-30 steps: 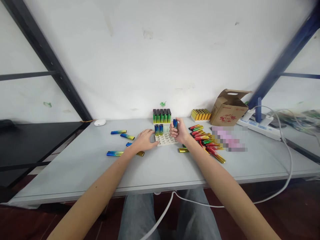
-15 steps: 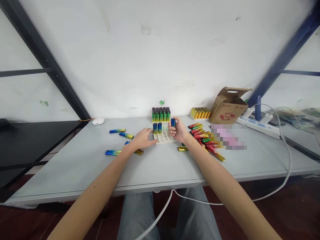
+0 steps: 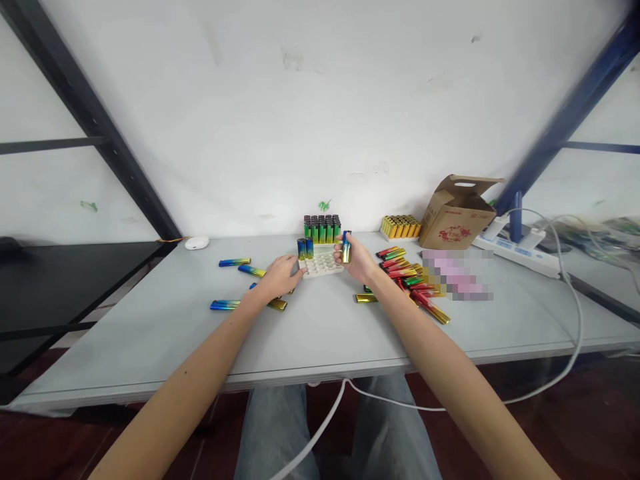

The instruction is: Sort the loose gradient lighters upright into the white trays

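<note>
Right at the white tray (image 3: 323,273)'s right end, the right hand (image 3: 358,257) grips a blue-and-gold lighter (image 3: 347,249), long axis upright; the left hand (image 3: 278,276) touches the left end, its finger closure unclear.

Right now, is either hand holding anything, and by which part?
The right hand holds a blue-and-gold case upright by its long sides. The left hand is at the left end of the white tray; its grip cannot be told.
</note>
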### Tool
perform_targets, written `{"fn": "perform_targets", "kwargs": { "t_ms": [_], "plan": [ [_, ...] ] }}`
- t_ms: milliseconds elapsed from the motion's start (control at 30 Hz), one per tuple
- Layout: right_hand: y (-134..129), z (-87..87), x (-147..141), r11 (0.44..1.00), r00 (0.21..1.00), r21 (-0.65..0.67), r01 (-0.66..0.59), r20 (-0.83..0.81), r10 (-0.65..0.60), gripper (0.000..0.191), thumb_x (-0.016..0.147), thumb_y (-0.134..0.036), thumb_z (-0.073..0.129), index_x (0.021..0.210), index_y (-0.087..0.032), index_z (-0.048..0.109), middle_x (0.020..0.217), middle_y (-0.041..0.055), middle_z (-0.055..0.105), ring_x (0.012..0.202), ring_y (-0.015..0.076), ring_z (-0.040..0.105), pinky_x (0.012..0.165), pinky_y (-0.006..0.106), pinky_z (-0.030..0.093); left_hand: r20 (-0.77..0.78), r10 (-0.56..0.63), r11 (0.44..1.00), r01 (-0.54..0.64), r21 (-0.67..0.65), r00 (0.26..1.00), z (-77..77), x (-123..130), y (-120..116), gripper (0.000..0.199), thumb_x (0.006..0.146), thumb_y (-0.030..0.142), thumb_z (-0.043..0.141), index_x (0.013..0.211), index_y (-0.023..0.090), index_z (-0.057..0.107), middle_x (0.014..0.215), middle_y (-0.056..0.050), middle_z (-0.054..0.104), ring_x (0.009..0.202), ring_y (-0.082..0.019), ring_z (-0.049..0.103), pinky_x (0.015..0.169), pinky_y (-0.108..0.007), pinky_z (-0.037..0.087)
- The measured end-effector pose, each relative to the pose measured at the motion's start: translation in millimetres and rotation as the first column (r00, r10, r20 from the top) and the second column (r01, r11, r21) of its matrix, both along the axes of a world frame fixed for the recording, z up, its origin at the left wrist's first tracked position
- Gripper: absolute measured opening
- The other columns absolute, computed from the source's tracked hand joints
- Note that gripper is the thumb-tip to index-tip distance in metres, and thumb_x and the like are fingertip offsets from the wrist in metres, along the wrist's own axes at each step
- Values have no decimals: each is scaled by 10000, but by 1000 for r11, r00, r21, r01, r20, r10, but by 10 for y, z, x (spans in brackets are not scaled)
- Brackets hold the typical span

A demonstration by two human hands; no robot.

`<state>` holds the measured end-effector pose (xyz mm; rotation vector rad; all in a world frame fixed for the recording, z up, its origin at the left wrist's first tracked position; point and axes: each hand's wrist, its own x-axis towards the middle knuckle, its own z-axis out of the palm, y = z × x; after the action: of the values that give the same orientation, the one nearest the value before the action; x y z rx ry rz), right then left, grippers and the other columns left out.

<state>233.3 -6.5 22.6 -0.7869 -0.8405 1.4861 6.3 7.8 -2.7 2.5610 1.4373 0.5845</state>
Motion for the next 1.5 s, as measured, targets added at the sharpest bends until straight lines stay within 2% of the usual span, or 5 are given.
{"fn": "perform_targets", "kwargs": {
  "t_ms": [267, 500, 900, 1300, 1500],
  "plan": [
    [83, -125, 120, 876, 759, 433, 214, 491, -428, 471, 770, -557, 652, 1025, -165, 707, 824, 19, 696, 807, 182, 620, 754, 301, 487, -22, -88, 996, 89, 27, 996, -15, -11, -8, 508, 929, 452, 426, 1329, 164, 544, 1395, -141, 530, 1314, -313, 457, 1104, -438, 369],
    [122, -239, 82, 894, 766, 436, 109, 536, -354, 357, 724, -437, 720, 931, -147, 732, 963, 97, 760, 885, 243, 697, 861, 381, 528, -51, -98, 995, 99, 28, 994, -19, -3, -57, 503, 944, 455, 403, 1359, 194, 519, 1380, -125, 543, 1308, -312, 466, 1092, -451, 381],
    [70, -286, -49, 825, 392, 559, -86, 780, -488, 279, 848, -128, 542, 1090, -183, 671, 1125, 86, 729, 1061, 227, 678, 936, 364, 502, -31, -36, 999, 37, 40, 999, -5, 18, -50, 488, 924, 475, 435, 1285, 183, 585, 1343, -131, 566, 1267, -305, 502, 1075, -434, 392],
    [12, -245, -1, 874, 150, 455, -167, 888, -434, 251, 877, -206, 553, 1100, -158, 658, 1146, 109, 706, 1110, 259, 621, 949, 365, 475, -203, 656, 750, -657, 74, 727, 147, -181, -16, 545, 877, 499, 422, 1165, 74, 605, 1266, -287, 560, 1286, -483, 400, 1020, -657, 271],
    [-35, -217, -13, 887, 106, 431, -168, 902, -419, 297, 898, -284, 543, 1146, -147, 634, 1159, 120, 687, 1121, 268, 589, 945, 367, 459, -151, 444, 896, -443, 47, 883, 88, -236, 64, 486, 905, 413, 399, 1239, 111, 583, 1285, -213, 605, 1257, -386, 496, 1080, -593, 290]
  ]
}}
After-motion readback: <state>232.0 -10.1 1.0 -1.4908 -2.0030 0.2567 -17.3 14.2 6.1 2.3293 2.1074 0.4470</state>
